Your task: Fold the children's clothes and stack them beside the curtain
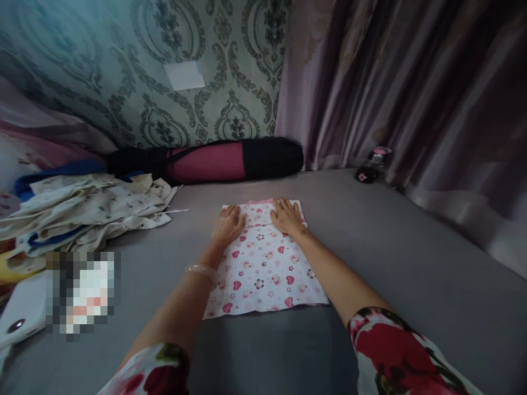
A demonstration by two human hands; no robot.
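A white cloth garment [263, 263] printed with red hearts and small flowers lies folded into a rough rectangle on the grey surface. At its far end a strip is turned over, with a bit of pink trim showing beyond it. My left hand [229, 224] lies flat on the far left corner, fingers stretched out. On the far right corner my right hand [287, 215] rests palm down, its fingers spread. Neither hand grips the cloth; both press on it from above.
Rumpled printed clothes [102, 203] are heaped at the left, near a white device [27, 307] and a blurred-out patch. Against the wall lies a long black and maroon bag [214, 162]. A dark bottle with a pink lid [370, 165] stands by the curtain [349, 82].
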